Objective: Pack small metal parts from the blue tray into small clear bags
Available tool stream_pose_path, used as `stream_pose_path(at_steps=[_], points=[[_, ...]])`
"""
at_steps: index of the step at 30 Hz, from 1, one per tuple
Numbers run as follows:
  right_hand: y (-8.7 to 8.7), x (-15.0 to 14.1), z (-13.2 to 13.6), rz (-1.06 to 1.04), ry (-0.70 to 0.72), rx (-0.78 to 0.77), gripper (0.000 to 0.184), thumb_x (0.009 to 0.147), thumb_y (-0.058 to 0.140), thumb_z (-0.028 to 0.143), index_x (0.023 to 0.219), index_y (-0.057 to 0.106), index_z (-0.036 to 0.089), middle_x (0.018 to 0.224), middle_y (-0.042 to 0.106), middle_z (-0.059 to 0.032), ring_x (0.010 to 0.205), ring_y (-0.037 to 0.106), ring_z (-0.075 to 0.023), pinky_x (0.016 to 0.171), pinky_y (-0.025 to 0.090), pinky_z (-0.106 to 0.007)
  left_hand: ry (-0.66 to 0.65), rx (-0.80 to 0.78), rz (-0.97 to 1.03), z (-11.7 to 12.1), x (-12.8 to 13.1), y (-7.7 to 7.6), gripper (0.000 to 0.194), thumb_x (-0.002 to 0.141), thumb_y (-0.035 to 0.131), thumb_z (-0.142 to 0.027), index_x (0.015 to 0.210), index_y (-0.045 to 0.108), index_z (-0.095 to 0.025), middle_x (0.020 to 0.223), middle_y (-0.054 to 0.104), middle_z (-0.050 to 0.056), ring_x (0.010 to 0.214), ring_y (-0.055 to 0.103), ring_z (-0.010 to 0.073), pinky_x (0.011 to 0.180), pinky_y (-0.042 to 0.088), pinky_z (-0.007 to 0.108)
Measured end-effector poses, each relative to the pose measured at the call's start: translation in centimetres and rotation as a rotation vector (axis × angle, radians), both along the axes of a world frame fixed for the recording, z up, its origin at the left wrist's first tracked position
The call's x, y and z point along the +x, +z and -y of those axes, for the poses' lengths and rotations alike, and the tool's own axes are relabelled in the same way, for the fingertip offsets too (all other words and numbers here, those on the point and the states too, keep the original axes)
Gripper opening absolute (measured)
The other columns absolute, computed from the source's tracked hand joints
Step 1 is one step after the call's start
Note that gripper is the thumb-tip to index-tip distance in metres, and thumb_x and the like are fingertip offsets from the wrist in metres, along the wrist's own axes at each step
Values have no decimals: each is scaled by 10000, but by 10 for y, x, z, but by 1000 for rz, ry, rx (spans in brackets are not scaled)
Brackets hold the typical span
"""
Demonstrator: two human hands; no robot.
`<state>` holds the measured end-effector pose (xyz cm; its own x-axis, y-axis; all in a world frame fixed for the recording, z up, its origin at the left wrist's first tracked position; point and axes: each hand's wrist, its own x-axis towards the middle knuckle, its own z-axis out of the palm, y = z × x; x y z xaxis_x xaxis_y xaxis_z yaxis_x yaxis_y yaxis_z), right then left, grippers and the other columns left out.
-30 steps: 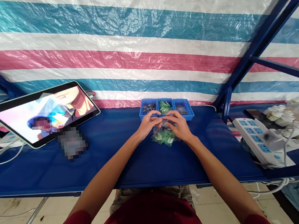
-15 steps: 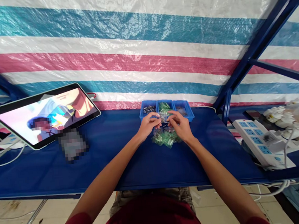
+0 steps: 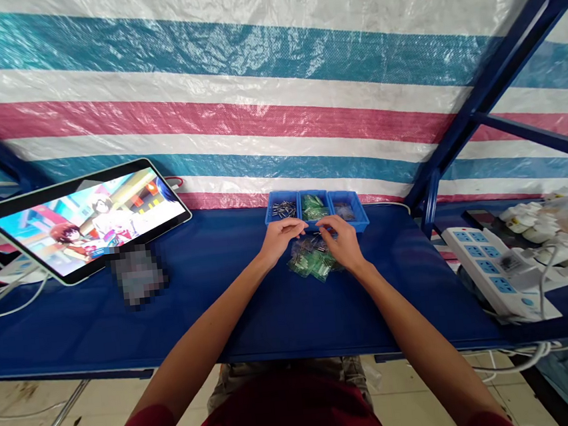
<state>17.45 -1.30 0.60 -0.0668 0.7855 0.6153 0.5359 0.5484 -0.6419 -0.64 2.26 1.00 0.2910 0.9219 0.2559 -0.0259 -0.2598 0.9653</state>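
Packets (image 3: 315, 262) in a loose, overlapping pile on the blue table (image 3: 253, 310), green and clear, with slim metal pieces visible inside. Located directly below and between both hands, on the near side of three blue bins (image 3: 363, 219). Noted at the left hand (image 3: 280, 238): thumb and fingertips drawn close together, narrow, just before the left and middle bins. Noted at the right hand (image 3: 341, 239): similarly narrow, with bent fingers over the right edge of the pile, near the middle and right bins. Between the two sets of fingertips, only a small gap; impossible to tell whether anything clear or small is held in either. In the left bin, metal pins (image 3: 283, 209); in the middle, green pieces (image 3: 314, 207); in the right, small pale pieces (image 3: 345, 211), too small to identify. Well to the left, a tablet (image 3: 88, 222) with lit screen, leaning back, beside a pixelated patch (image 3: 139, 275). To the right, a white power strip (image 3: 493, 266) with blue sockets, near white fittings (image 3: 560, 240). Behind, a striped sheet (image 3: 254, 109).
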Motion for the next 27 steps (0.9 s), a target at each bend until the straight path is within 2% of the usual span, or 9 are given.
stream_pose_path(at_steps=[3, 5, 7, 9, 11, 13, 17, 21, 27], points=[[1, 3, -1, -13, -82, -20, 198, 864, 472, 205, 906, 664, 186, 919, 665, -79, 788, 620, -190, 691, 517, -309, 152, 59, -137, -4, -5, -4, 232, 789, 617, -354, 787, 722, -147, 672, 656, 40, 592, 558, 147, 604, 447, 275], [1, 5, -2, -27, -133, -37, 202, 854, 473, 205, 884, 671, 178, 893, 671, -80, 772, 622, -195, 678, 511, -313, 208, 187, -304, -6, -8, -8, 199, 808, 583, -305, 810, 726, -166, 750, 684, 48, 644, 582, 163, 654, 459, 287], [1, 6, -3, -25, -158, -60, 198, 843, 480, 212, 865, 674, 176, 875, 675, -80, 746, 621, -196, 657, 503, -316, 163, 339, -492, -7, -9, -14, 201, 809, 547, -214, 882, 731, -184, 916, 709, 65, 789, 614, 196, 761, 466, 315], [0, 6, -4, -11, -157, -82, 189, 830, 489, 216, 853, 673, 181, 865, 675, -76, 724, 619, -195, 648, 497, -318, 48, 447, -658, -6, -8, -19, 277, 784, 533, -138, 976, 726, -193, 1054, 701, 77, 938, 604, 235, 857, 444, 353], [-1, 5, -4, 3, -146, -100, 183, 822, 495, 223, 846, 672, 185, 852, 675, -71, 706, 616, -191, 652, 496, -322, -59, 501, -766, -5, -5, -24, 312, 774, 553, -128, 1032, 715, -198, 1126, 684, 85, 1023, 575, 260, 905, 415, 376], [-2, 5, -4, 8, -140, -114, 187, 823, 493, 231, 843, 673, 187, 842, 679, -69, 690, 613, -188, 664, 495, -327, -116, 515, -817, -6, -2, -28, 273, 795, 581, -174, 1032, 714, -202, 1118, 687, 89, 1021, 566, 263, 900, 398, 375], [-3, 4, -4, 25, -119, -128, 197, 825, 486, 230, 848, 675, 181, 842, 687, -69, 692, 617, -190, 675, 490, -329, -155, 518, -830, -10, 0, -31, 196, 844, 594, -257, 979, 717, -185, 1010, 707, 100, 943, 572, 247, 843, 370, 346], [-5, 5, -4, 39, -112, -134, 209, 821, 482, 221, 861, 682, 177, 831, 684, -69, 688, 612, -190, 666, 486, -328, -119, 550, -815, -12, -1, -29, 187, 873, 580, -286, 862, 725, -167, 870, 712, 103, 880, 570, 240, 829, 343, 353], [-2, 3, -3, 38, 37, -160, 212, 796, 524, 212, 921, 694, 188, 944, 659, -82, 741, 604, -181, 640, 491, -304, 24, 467, -485, -2, -3, -14, 283, 891, 549, -403, 806, 726, -199, 833, 713, 75, 813, 600, 217, 809, 411, 341]])
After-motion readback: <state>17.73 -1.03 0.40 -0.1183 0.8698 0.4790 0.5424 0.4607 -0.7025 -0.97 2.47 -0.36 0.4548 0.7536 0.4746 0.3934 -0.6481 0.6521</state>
